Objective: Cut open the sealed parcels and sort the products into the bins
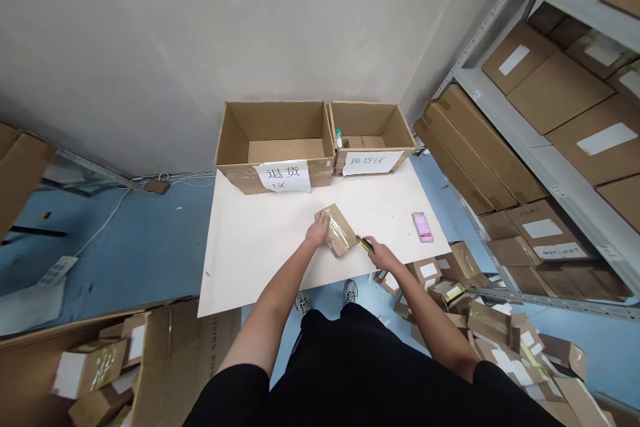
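A small taped cardboard box (341, 232) lies at a slant on the white table (250, 240). My left hand (318, 228) grips its left side, fingers over the top edge. Strips of shiny clear tape run across the box's upper face. In my right hand (382, 256) is a yellow and black utility knife (367, 244), its tip touching or very near the box's right corner. Whether the blade is in the tape I cannot tell.
Two open cartons, a large one (280, 177) and a smaller one (373, 159), stand at the table's back with handwritten paper labels. A pink, pixelated object (423, 227) lies on the right. Shelves of boxes (560, 93) rise at right; parcels (493, 327) are piled on the floor.
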### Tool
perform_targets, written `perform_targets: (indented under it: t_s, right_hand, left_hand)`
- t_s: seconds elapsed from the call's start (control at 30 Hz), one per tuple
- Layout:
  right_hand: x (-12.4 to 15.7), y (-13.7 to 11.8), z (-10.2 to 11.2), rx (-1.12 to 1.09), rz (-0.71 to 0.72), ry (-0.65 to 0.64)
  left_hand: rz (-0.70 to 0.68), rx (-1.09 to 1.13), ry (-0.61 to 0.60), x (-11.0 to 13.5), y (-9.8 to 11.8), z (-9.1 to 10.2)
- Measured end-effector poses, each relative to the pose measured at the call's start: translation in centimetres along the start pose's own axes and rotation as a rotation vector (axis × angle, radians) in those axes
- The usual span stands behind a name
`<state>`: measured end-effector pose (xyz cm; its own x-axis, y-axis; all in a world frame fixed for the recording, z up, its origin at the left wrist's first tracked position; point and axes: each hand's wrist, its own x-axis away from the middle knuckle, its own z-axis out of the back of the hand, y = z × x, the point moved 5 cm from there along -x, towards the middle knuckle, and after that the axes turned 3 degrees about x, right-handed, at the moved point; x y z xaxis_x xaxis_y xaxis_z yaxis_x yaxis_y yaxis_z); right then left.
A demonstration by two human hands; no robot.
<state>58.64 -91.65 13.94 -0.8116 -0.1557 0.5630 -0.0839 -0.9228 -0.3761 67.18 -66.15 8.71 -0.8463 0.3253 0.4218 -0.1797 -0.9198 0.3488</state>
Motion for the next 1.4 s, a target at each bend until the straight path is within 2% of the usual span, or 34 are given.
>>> perform_targets:
  t_s: [0.1, 0.2, 0.27, 0.4, 0.5, 0.63, 0.73, 0.8, 0.93, 1.23, 1.4]
  right_hand:
    - [-2.4, 0.2, -0.6, -0.166, -0.106, 0.160]
    - [-5.5, -1.2, -2.5, -0.261, -0.179, 0.201]
    - [-7.6, -2.2, -3.0, -0.295, -0.192, 0.235]
    - [-10.8, -3.0, -1.7, -0.312, -0.144, 0.314]
    - [-12.1, -2.2, -0.5, -0.359, -0.117, 0.308]
    - [-11.5, 0.7, -1.0, -0.640, -0.094, 0.206]
    - [-10.1, 2.9, -2.4, -0.913, -0.040, 0.058]
    - [-9.1, 3.9, -3.3, -1.006, -0.031, -0.024]
    - [-8.2, 4.5, -4.2, -0.998, -0.052, -0.083]
    - [-7.3, 2.5, -4.1, -0.941, -0.027, -0.133]
    - [-5.1, 3.9, -4.3, -0.885, -0.026, -0.199]
  left_hand:
    - [0.023, -0.017, -0.049, 1.0, -0.9, -0.5]
    - [0.127, -0.064, -0.030, 2.2, -0.8, -0.9]
    - [0.244, -0.077, 0.013, 3.1, -0.3, -1.2]
    - [0.465, -0.112, 0.019, 4.6, 1.4, -2.7]
    - [0.452, -0.120, 0.058, 4.8, 2.9, -3.2]
    - [0.371, -0.048, 0.145, 4.7, 3.6, -3.1]
    - [0.292, -0.049, 0.098, 4.6, 3.8, -3.4]
    - [0.244, -0.092, 0.045, 4.5, 4.1, -3.8]
    - [0.265, -0.150, 0.030, 4.2, 4.2, -4.2]
    - [0.294, -0.157, -0.004, 3.8, 4.2, -3.7]
    - [0.299, -0.134, -0.002, 3.9, 4.5, -3.4]
